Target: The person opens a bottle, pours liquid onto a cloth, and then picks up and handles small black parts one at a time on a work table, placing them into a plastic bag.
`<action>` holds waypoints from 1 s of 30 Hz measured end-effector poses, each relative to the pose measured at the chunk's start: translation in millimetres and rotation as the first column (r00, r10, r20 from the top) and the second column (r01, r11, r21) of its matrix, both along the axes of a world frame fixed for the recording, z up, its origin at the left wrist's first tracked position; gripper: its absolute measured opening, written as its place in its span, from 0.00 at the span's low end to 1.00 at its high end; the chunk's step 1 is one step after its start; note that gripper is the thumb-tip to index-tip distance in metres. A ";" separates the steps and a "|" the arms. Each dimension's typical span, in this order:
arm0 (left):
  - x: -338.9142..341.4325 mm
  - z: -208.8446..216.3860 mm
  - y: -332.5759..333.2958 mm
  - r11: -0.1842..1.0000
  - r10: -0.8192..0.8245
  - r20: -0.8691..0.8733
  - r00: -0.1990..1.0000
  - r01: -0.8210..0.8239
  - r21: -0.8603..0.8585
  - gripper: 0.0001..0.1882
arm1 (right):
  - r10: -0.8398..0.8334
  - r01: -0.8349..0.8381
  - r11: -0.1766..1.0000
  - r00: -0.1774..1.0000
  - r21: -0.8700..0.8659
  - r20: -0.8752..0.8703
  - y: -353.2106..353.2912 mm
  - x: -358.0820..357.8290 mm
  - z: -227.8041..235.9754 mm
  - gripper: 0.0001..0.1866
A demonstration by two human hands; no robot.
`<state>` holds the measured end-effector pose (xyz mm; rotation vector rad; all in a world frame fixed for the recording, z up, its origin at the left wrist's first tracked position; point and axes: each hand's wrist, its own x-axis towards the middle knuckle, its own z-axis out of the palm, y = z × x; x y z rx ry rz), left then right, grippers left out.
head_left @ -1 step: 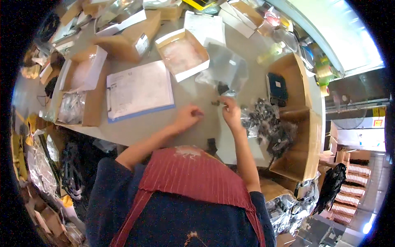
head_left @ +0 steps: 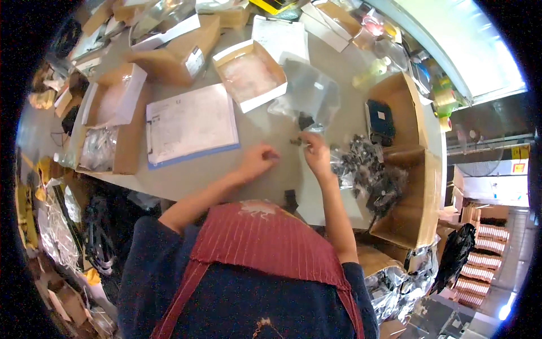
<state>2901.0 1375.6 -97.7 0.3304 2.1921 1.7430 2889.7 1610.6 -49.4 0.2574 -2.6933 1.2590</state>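
A clear, flat plastic bag [head_left: 316,87] lies on the grey table [head_left: 257,127], beyond the right hand [head_left: 317,153]; its long axis runs roughly away from the person, the near end pointing at that hand. The bag is see-through, wrinkled and glossy, with a small black lump [head_left: 306,120] at its near end. A tiny dark piece [head_left: 296,142] sits just beside the right fingertips; its axis is too small to tell. The right fingers are curled, the left hand [head_left: 261,161] loosely bent; whether either pinches anything, I cannot tell.
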 end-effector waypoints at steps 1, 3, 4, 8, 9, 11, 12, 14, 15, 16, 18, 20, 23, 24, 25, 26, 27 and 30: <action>-1.1 5.1 1.1 0.999 -0.011 -0.009 1.000 0.010 -0.039 0.11 | 0.013 -0.009 0.996 0.999 0.092 -0.041 4.2 -1.3 -9.6 0.23; -0.3 14.0 -0.1 0.997 -0.022 -0.006 1.000 0.021 -0.075 0.11 | 0.041 -0.027 0.983 0.996 0.181 -0.075 0.8 -1.4 -6.2 0.23; 0.1 16.5 -0.2 0.993 -0.036 -0.005 0.999 0.035 -0.111 0.11 | 0.058 -0.038 0.970 0.995 0.240 -0.078 0.1 0.3 -4.0 0.24; 2.5 15.6 -0.2 0.991 -0.033 -0.001 0.999 0.032 -0.130 0.11 | 0.041 -0.003 0.949 0.993 0.315 -0.112 -6.9 1.0 4.4 0.20; 3.2 18.0 -0.3 0.991 -0.025 -0.017 1.000 0.022 -0.135 0.11 | 0.041 -0.004 0.949 0.993 0.314 -0.113 -8.2 1.9 5.9 0.20; 3.8 16.9 -0.7 0.990 -0.016 -0.033 0.999 0.011 -0.140 0.10 | 0.042 0.004 0.896 0.995 0.445 -0.093 -10.5 4.5 8.6 0.21; 3.9 12.6 -0.4 0.994 0.008 -0.060 0.998 -0.014 -0.111 0.11 | 0.042 0.004 0.896 0.995 0.444 -0.094 -10.8 4.5 6.6 0.21; 4.9 11.1 -1.8 0.996 0.032 -0.085 0.996 -0.039 -0.082 0.13 | 0.029 0.064 0.900 0.979 0.431 -0.204 -11.2 5.1 0.2 0.17; 5.2 13.4 -3.1 0.997 0.030 -0.077 0.997 -0.035 -0.066 0.13 | 0.028 0.064 0.901 0.979 0.430 -0.204 -8.8 4.8 -1.5 0.17; 5.4 15.8 -4.0 0.998 0.027 -0.069 0.997 -0.030 -0.050 0.13 | -0.036 0.078 0.933 0.992 0.352 -0.123 -4.8 4.0 -2.3 0.15; 5.9 18.3 -6.0 0.995 0.010 -0.080 0.997 -0.017 -0.097 0.13 | -0.087 0.091 0.958 0.996 0.273 -0.030 -9.8 6.6 8.0 0.12; 6.6 19.5 -6.8 0.989 -0.003 -0.090 0.996 -0.010 -0.144 0.13 | 0.017 -0.017 0.999 1.000 -0.044 0.015 -20.0 17.4 26.4 0.08; 4.6 24.6 -2.2 0.995 0.014 -0.076 0.997 -0.021 -0.099 0.14 | 0.225 -0.227 0.974 0.973 -0.029 -0.057 -46.6 28.6 61.8 0.10; 3.6 30.9 -2.3 0.991 0.012 -0.079 0.997 -0.022 -0.135 0.13 | 0.225 -0.227 0.973 0.973 -0.031 -0.057 -50.1 28.7 57.2 0.10; 2.8 33.9 -3.1 0.985 0.010 -0.082 0.997 -0.024 -0.170 0.13 | 0.272 -0.273 0.962 0.958 0.003 -0.095 -52.7 28.5 51.2 0.10; -0.1 25.5 -4.1 0.985 0.011 -0.085 0.996 -0.025 -0.170 0.13 | 0.319 -0.317 0.948 0.938 0.042 -0.133 -55.4 26.4 47.3 0.10; -2.9 14.6 -5.4 0.991 0.002 -0.128 0.992 -0.019 -0.135 0.13 | 0.320 -0.317 0.947 0.938 0.043 -0.135 -57.3 25.6 44.0 0.10; -7.9 1.1 -6.0 0.995 -0.016 -0.159 0.987 0.000 -0.099 0.13 | 0.198 -0.205 0.970 0.978 -0.132 -0.066 -60.6 24.5 40.9 0.10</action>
